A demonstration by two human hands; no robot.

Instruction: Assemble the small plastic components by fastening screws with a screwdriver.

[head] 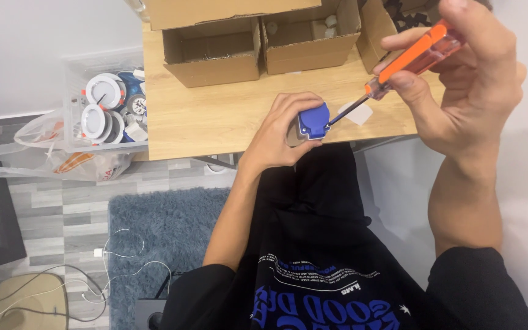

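Right hand [465, 79] gripping orange-handled screwdriver [414, 58], left hand [282, 131] clasping small blue socket [313, 121], tip touching it

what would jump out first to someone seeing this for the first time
The orange-handled screwdriver in the right hand at the upper right stands out first, its tip set into a small blue socket part that the left hand grips at the near edge of the wooden table. Next come the open cardboard boxes along the table's far side and the clear bin of white round fittings to its left.

floor: grey planks [62, 208]; rug: blue shag [172, 226]; table: light wood [215, 116]
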